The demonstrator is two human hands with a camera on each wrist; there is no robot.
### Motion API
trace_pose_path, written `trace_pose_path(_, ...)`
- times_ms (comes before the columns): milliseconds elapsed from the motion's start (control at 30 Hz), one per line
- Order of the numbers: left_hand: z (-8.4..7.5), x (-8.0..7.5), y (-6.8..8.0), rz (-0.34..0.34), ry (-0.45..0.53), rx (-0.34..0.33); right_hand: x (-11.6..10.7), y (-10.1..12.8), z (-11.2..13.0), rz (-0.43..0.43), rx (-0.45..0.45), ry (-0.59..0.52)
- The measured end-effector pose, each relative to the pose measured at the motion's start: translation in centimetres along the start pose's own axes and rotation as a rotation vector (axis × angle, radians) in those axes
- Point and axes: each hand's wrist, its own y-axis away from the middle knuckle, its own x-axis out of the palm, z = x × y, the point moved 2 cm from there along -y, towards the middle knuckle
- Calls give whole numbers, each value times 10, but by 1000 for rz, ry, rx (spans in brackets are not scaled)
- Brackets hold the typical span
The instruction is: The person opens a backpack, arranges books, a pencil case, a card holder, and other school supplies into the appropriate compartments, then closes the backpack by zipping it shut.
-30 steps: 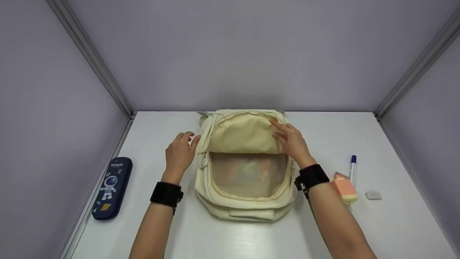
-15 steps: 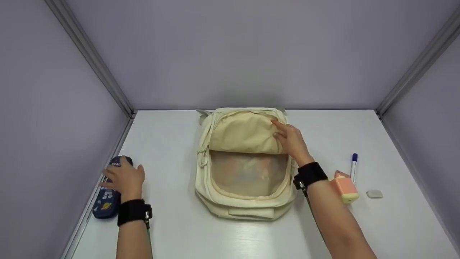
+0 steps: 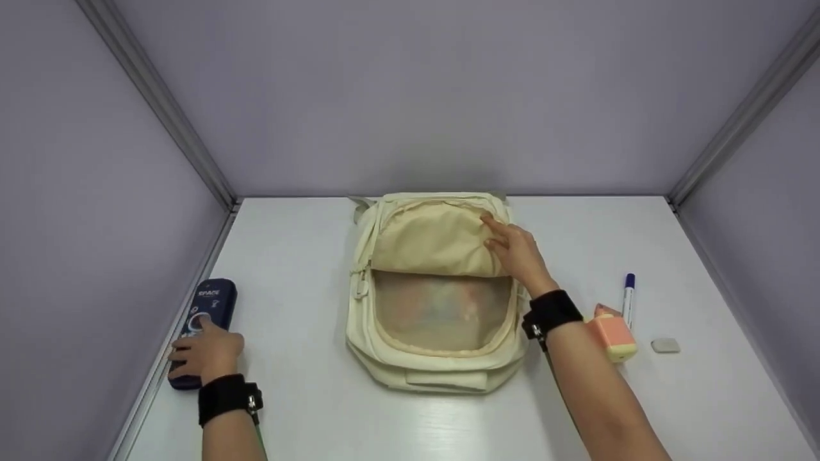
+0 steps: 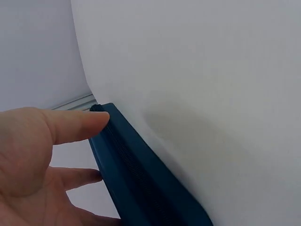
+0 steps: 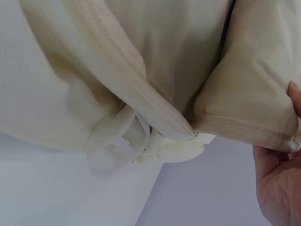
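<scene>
At the table's left side, my left hand [image 3: 208,351] lies over a dark blue pencil case [image 3: 216,306] with an astronaut print. Its fingers reach across the case; in the left wrist view the thumb [image 4: 82,126] lies by the zipped side [image 4: 136,165] and the other fingers meet the opposite edge. Mid-table lies a cream backpack [image 3: 384,368] whose front panel is unzipped. My right hand [image 3: 520,253] holds the folded-down flap [image 3: 435,240] at its upper right. In the right wrist view, the flap's hem [image 5: 249,134] sits between thumb and fingers.
Right of the backpack lie a pink and yellow block-like item [image 3: 616,336], a blue-capped marker [image 3: 629,301] and a small grey-white piece [image 3: 666,346]. Pale walls [image 3: 410,96] enclose the table on three sides.
My left hand has moved from beside the backpack leftward and down onto the pencil case, which has shifted very slightly. My right hand stays at the flap.
</scene>
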Motion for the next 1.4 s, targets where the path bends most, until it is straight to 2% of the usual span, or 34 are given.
trace_pose_path(200,-23,18,5,-94,-5,113,-1,1,-1,3,1,4)
trace_pose_path(367,-41,36,9,-185,58,213,0,1,0,6,-13,31)
trace_pose_path(500,-51,44,10,-228,110,320,2,1,1,4,-33,24)
trace_pose_path(600,-57,43,12,-252,132,400,2,0,1,7,-49,14)
trace_pose_path(733,-66,37,19,-272,200,461,0,-2,2,22,-39,-9)
trace_pose_path(833,-75,30,30,-320,288,513,-3,-5,3,31,-16,-17)
trace_pose_path(967,-90,20,50,-399,409,621,-8,-11,8,27,-7,-5)
trace_pose_path(1200,-109,12,87,-381,571,797,-17,-18,16,-10,-4,3)
trace_pose_path(1333,-116,8,103,-347,665,950,-19,-19,18,-14,-1,31)
trace_pose_path(1400,-120,7,110,-299,713,1035,-20,-20,18,-18,-7,39)
